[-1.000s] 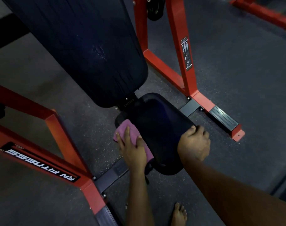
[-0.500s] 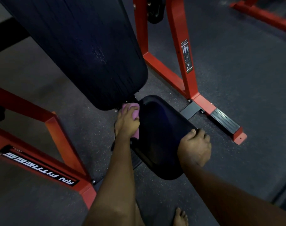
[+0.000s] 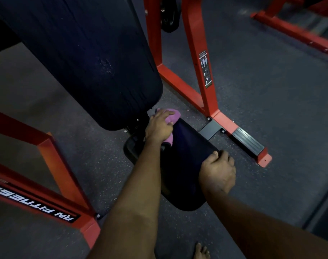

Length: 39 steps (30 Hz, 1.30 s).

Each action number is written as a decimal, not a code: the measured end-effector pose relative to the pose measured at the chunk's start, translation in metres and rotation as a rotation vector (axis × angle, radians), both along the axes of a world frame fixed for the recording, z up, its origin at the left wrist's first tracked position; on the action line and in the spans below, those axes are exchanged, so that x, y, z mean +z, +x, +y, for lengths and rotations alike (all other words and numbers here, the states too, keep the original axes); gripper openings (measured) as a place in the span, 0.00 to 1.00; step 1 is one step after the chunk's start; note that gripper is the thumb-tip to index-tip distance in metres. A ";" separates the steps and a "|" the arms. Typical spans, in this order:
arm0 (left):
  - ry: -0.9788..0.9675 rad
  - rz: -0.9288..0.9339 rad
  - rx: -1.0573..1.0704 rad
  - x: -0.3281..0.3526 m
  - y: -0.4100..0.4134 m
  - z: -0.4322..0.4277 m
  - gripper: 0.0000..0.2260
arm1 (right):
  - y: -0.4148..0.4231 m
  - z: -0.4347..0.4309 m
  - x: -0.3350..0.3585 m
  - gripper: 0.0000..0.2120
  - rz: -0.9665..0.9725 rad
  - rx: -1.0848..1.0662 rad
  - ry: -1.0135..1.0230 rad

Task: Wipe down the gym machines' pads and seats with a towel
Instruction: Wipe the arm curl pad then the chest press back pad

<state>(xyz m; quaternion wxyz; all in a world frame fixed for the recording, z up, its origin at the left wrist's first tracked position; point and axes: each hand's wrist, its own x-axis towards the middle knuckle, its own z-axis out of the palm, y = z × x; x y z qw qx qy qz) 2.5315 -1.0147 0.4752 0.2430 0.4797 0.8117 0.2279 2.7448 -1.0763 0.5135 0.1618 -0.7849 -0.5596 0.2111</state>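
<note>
**Supervisor:** Report the left hand and the towel.

**Operator:** My left hand has carried the pink towel from the near left edge of the seat pad to its far end, at the gap under the back pad. My fingers are together and bent over the bunched towel, pressing it onto the seat pad.

**Supervisor:** Right hand?

**Operator:** My right hand has not shifted. The fingers curl over the seat pad's right edge, thumb on top, steadying it.

**Supervisor:** Effect on the task?

**Operator:** I judge the left strip of the seat pad wiped end to end. The centre and right side remain, including the area under my right hand. Whether the back pad has been wiped, I cannot tell.

**Supervisor:** Surroundings and obstructions.

**Operator:**
- The red frame with the RA FITNESS label is well apart from the stroke.
- The back pad overhangs the seat pad's far end, just beside the towel.
- The black bracket beneath the back pad would limit reach into the gap.
- The red upright with its instruction sticker and the grey foot tread stand on the rubber floor, apart from both hands.
- My bare foot is near the seat pad's front end.
</note>
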 end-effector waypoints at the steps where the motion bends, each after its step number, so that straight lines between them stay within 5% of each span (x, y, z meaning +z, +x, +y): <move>1: -0.005 0.006 0.038 0.000 0.000 -0.007 0.21 | -0.001 0.000 0.001 0.21 0.002 -0.002 -0.006; 13: -0.031 -0.006 0.570 -0.005 -0.012 -0.115 0.25 | 0.000 -0.001 0.006 0.21 0.023 0.000 -0.013; 21: 0.342 -0.536 1.026 0.011 0.104 -0.184 0.25 | 0.002 -0.005 0.006 0.21 0.055 0.007 0.020; 31: 0.269 -0.604 1.027 0.011 0.093 -0.174 0.34 | 0.001 -0.005 0.006 0.21 0.059 -0.002 0.047; 39: 0.291 -0.666 1.039 0.037 0.167 -0.197 0.33 | 0.001 -0.007 0.005 0.21 0.042 0.021 0.047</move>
